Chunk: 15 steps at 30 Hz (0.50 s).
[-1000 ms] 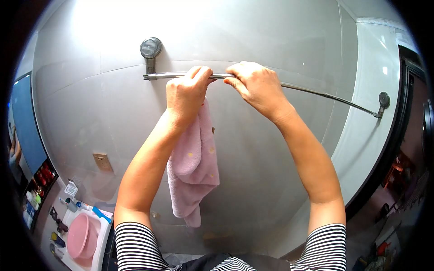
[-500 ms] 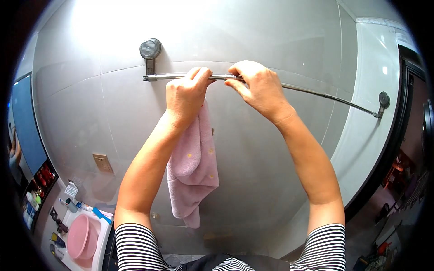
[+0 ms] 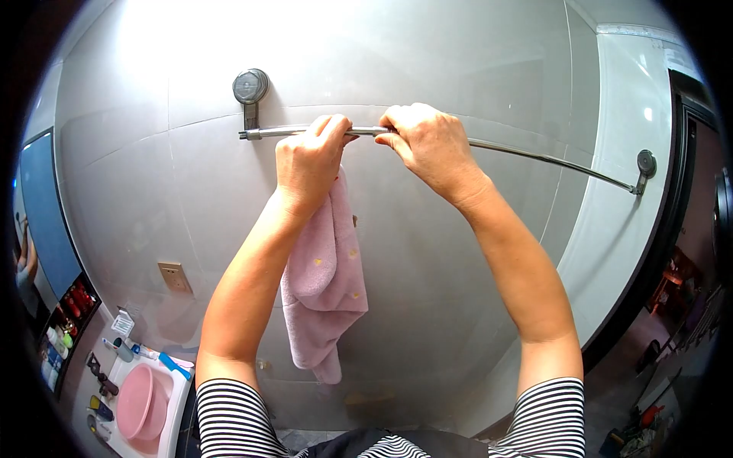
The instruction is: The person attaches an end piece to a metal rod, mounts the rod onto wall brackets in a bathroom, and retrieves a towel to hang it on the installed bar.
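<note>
A metal rod (image 3: pixel 546 158) runs across the grey wall between a round dark mount (image 3: pixel 250 86) at the left and a smaller one (image 3: pixel 646 163) at the right. My left hand (image 3: pixel 311 159) grips the rod near its left end, fingers wrapped over it. A short stretch of bare rod separates it from my right hand (image 3: pixel 431 146), whose thumb and fingers are closed round the rod. The pink towel (image 3: pixel 324 282) hangs below my left hand against the wall; its top is hidden behind that hand.
At the lower left, a pink basin (image 3: pixel 141 402) stands in a white sink (image 3: pixel 179 389) beside toiletries. A wall socket (image 3: pixel 175 277) is above it, and a mirror (image 3: pixel 50 214) is at the far left. A dark door frame (image 3: pixel 663 237) borders the right side.
My right hand's fingers have shifted slightly and closed more round the rod. The whole view has moved a little, while my left hand keeps its hold.
</note>
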{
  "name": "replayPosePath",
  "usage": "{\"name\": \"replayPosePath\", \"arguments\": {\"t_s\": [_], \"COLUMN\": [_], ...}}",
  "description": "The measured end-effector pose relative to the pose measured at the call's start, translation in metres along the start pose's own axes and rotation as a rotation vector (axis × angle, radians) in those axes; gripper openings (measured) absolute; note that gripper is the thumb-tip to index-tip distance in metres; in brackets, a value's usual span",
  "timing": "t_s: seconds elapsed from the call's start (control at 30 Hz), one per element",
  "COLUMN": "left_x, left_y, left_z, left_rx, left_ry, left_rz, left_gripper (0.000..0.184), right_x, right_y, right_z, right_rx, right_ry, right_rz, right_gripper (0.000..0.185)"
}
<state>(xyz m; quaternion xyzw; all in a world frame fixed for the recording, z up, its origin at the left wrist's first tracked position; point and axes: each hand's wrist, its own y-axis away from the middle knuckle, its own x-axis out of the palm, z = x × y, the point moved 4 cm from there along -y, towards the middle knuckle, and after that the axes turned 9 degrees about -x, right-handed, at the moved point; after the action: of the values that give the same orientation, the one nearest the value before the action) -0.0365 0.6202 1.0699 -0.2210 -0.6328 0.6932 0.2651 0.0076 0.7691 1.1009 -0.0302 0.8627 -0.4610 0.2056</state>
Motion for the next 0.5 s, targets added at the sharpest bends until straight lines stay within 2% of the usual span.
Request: {"name": "replayPosePath", "arguments": {"t_s": [0.2, 0.3, 0.5], "left_x": [0.0008, 0.0008, -0.0001], "left_y": [0.0002, 0.0004, 0.0002], "left_z": [-0.0003, 0.0001, 0.0003], "left_rx": [-0.001, 0.004, 0.002], "left_ry": [-0.009, -0.004, -0.010], "left_rz": [0.004, 0.003, 0.008], "left_gripper": [0.012, 0.011, 0.011], "right_x": [0.0023, -0.0043, -0.0015], "right_y": [-0.0017, -0.0016, -0.0022], "right_z": [-0.0036, 0.0028, 0.0042], "right_rx": [0.033, -0.015, -0.007], "right_ry": [0.012, -0.027, 0.049], "right_rz": [0.135, 0.025, 0.118], "right_gripper": [0.020, 0.019, 0.019]}}
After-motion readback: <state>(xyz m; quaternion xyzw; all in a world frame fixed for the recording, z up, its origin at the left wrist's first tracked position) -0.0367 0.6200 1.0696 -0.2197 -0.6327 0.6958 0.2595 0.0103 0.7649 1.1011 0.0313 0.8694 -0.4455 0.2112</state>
